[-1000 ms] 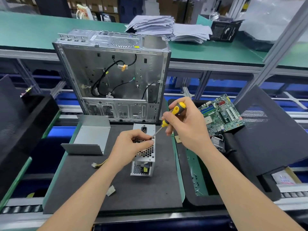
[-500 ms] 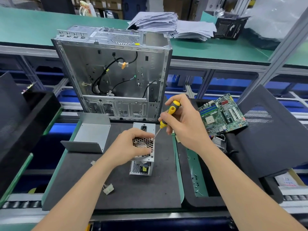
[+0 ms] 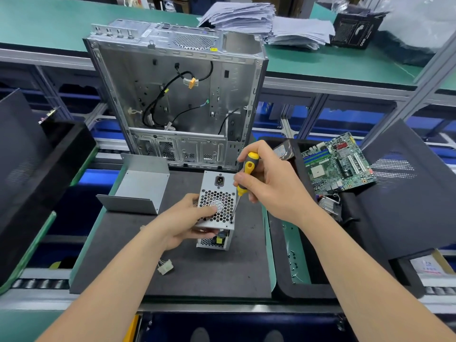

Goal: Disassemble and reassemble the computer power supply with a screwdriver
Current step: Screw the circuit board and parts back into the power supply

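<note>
The silver power supply (image 3: 217, 193) stands on the dark mat (image 3: 197, 272), its honeycomb fan grille facing up toward me. My left hand (image 3: 182, 223) grips its left side, thumb under the near edge and fingers over the grille. My right hand (image 3: 271, 188) holds the yellow and black screwdriver (image 3: 246, 172) nearly upright. The tip sits at the grille's near right corner. A white connector (image 3: 165, 267) on the supply's wires lies on the mat in front.
The open computer case (image 3: 177, 95) stands behind the mat. A bent metal cover (image 3: 138, 188) lies at the left. A motherboard (image 3: 338, 164) rests on black foam trays at the right, with several small screws (image 3: 292, 264) in the green tray.
The screwdriver has swung from a slant to nearly upright, its tip moving to the grille's near right corner. My left hand slid lower on the power supply, uncovering the grille.
</note>
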{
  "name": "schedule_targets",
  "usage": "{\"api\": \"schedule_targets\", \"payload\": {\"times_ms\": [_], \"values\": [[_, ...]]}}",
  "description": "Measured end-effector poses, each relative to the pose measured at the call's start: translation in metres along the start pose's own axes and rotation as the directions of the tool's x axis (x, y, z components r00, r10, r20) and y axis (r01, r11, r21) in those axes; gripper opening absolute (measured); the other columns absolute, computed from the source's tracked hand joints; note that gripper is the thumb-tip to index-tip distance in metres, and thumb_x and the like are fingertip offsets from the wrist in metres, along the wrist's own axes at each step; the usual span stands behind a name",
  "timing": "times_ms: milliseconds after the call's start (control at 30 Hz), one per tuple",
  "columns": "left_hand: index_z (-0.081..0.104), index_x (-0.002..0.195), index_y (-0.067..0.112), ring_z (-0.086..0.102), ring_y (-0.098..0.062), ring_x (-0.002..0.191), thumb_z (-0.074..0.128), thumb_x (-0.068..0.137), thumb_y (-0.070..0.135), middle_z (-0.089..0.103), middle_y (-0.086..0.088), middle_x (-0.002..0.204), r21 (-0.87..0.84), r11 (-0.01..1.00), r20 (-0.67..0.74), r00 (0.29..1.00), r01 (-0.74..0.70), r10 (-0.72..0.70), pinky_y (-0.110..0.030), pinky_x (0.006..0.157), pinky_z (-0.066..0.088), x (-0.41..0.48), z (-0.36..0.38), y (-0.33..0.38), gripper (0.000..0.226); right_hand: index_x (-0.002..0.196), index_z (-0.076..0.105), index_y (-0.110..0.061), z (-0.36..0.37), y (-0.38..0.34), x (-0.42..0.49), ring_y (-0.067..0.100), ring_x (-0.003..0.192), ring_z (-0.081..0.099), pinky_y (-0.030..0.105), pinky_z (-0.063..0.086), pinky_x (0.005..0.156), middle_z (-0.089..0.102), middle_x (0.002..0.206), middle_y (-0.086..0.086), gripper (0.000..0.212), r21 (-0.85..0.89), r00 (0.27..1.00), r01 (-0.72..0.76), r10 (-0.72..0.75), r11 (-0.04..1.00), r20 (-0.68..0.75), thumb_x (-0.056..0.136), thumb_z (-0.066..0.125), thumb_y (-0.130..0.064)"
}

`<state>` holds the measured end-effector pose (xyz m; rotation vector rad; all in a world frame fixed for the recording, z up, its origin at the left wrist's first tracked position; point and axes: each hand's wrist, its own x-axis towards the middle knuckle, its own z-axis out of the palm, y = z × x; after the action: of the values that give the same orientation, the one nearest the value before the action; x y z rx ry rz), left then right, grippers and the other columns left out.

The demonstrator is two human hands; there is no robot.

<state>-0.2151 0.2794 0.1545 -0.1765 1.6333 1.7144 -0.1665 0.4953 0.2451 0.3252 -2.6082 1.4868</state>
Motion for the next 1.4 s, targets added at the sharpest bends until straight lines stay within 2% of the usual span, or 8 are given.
{"api": "schedule_targets", "payload": {"times_ms": [267,467,567,700,1100,1233,1333,1400], "values": [[0.058,0.130,0.012,0.075,-0.024,0.102,0.083,0.086,0.009,0.077,-0.007,0.116,-0.053,0.998,0.084,0.996,-0.018,0.022,-0.039,0.078,0.062,0.001,0.010,-0.004,0.051,0.113,0.050,-0.034,0.001,0.002,-0.004,0.015,0.063,0.065,0.024,0.053,0.061,0.067,0.085,0.000,0.025,-0.036,0.999,0.009,-0.007,0.999,0.044,0.100,0.068,-0.021],[0.061,0.124,0.012,0.070,-0.016,0.083,0.084,0.083,0.007,0.074,-0.004,0.097,-0.017,0.998,0.083,0.995,-0.058,0.059,-0.033,0.073,0.059,0.006,0.014,-0.007,0.048,0.117,0.049,-0.030,-0.011,-0.013,-0.002,0.014,0.094,0.069,0.019,0.052,0.077,0.073,0.106,-0.006,0.027,-0.055,0.942,0.071,-0.049,0.996,0.331,0.104,0.058,-0.008],[0.065,0.111,0.016,0.069,-0.017,0.079,0.084,0.083,0.008,0.074,-0.003,0.091,0.032,0.994,0.085,0.991,-0.105,0.102,-0.033,0.073,0.060,0.009,0.016,-0.010,0.035,0.118,0.049,-0.030,-0.020,-0.022,0.001,0.015,0.088,0.070,0.035,0.061,0.077,0.073,0.107,-0.004,0.029,-0.106,0.918,0.076,-0.028,0.991,0.396,0.104,0.056,-0.005],[0.063,0.101,0.019,0.065,-0.020,0.070,0.084,0.083,0.010,0.075,-0.007,0.088,0.067,0.985,0.059,0.986,-0.160,0.157,-0.029,0.059,0.055,0.010,0.018,-0.015,0.029,0.118,0.050,-0.037,-0.020,-0.026,0.003,0.014,0.076,0.075,0.046,0.061,0.077,0.070,0.089,-0.005,0.033,-0.267,0.936,0.122,-0.021,0.956,0.353,0.102,0.062,-0.011],[0.058,0.114,0.015,0.066,-0.020,0.075,0.085,0.079,0.011,0.074,-0.006,0.090,0.084,0.984,0.107,0.983,-0.156,0.146,-0.032,0.067,0.056,0.008,0.014,-0.012,0.045,0.082,0.048,-0.014,0.018,-0.031,0.001,0.028,0.058,0.050,0.036,0.045,0.052,0.048,0.058,-0.001,0.048,-0.647,0.983,0.075,-0.166,0.759,-0.082,0.094,0.068,-0.055],[0.060,0.110,0.015,0.064,-0.018,0.071,0.081,0.084,0.003,0.069,-0.008,0.087,0.084,0.984,0.141,0.980,-0.156,0.143,-0.028,0.062,0.055,0.007,0.013,-0.011,0.036,0.109,0.062,-0.023,0.000,-0.033,0.007,0.008,0.095,0.063,0.035,0.054,0.083,0.066,0.099,-0.011,0.007,-0.335,0.965,0.191,-0.114,0.923,0.235,0.102,0.064,-0.025],[0.061,0.107,0.016,0.064,-0.017,0.069,0.081,0.083,-0.001,0.071,-0.005,0.084,0.067,0.985,0.158,0.977,-0.158,0.146,-0.026,0.060,0.054,0.006,0.012,-0.010,0.035,0.119,0.062,-0.015,-0.013,-0.032,0.006,0.014,0.116,0.066,0.031,0.055,0.097,0.069,0.116,-0.008,0.028,-0.073,0.883,0.139,-0.091,0.988,0.460,0.100,0.059,0.006],[0.062,0.106,0.016,0.063,-0.017,0.069,0.080,0.083,-0.002,0.071,-0.005,0.084,0.066,0.985,0.160,0.976,-0.160,0.147,-0.026,0.060,0.054,0.006,0.013,-0.010,0.034,0.112,0.062,-0.016,-0.014,-0.032,0.006,0.018,0.110,0.069,0.037,0.058,0.093,0.072,0.110,-0.005,0.027,-0.051,0.895,0.125,-0.090,0.991,0.437,0.098,0.061,0.008]]}}
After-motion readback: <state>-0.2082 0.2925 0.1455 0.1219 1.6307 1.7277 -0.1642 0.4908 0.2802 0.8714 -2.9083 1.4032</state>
